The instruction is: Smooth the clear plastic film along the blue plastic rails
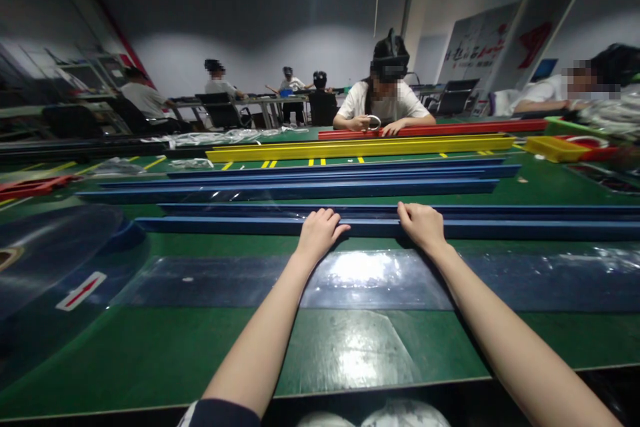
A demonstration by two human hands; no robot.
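Note:
A long blue channel-shaped strip (pixel 525 229) lies across the green table in front of me. My left hand (pixel 318 235) is curled over its near wall, thumb pointing right. To the right, my right hand (pixel 424 223) is closed around the same strip, its fingertips hidden inside the channel. Between my forearms and under them stretches a flat, glossy band of clear plastic film (pixel 225 280). At its left end lies a large round roll of clear film (pixel 55 240) bearing a white label with a red arrow (pixel 81 291).
More blue strips (pixel 300 188), a yellow strip (pixel 360 147) and a red strip (pixel 475 127) lie farther back. A yellow tray (pixel 555 149) stands at right. Across the table a co-worker (pixel 383 103) holds a white ring; another person leans in at far right. Table's front edge is close.

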